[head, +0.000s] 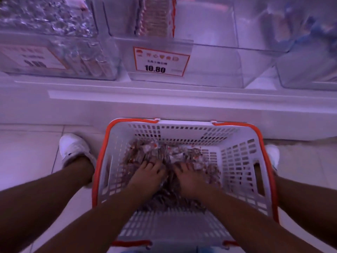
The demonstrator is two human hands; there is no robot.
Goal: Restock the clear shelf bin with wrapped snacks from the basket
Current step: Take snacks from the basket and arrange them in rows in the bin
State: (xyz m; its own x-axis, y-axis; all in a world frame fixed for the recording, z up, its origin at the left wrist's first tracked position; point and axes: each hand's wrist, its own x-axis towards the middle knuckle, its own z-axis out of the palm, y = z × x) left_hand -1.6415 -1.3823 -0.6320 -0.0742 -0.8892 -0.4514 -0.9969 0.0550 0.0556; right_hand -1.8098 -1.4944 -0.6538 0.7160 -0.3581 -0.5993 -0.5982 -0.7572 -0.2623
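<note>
A white plastic basket (237, 161) with an orange rim stands on the floor between my feet, below the shelf. A pile of small wrapped snacks (182, 154) covers its bottom. My left hand (145, 173) and my right hand (189, 178) are side by side inside the basket, fingers bent down into the pile and closing round snacks, with the fingertips partly buried. Above on the shelf sits the clear bin (218, 70) with a 10.80 price tag (161, 61). It holds one upright row of packets (155, 15) at its back left, and the rest of it looks bare.
A clear bin (54, 57) of silvery wrapped sweets stands to the left, and another clear bin (306, 70) with blue packets to the right. The white shelf ledge (164, 99) juts out above the basket. My white shoes (74, 148) flank the basket on the tiled floor.
</note>
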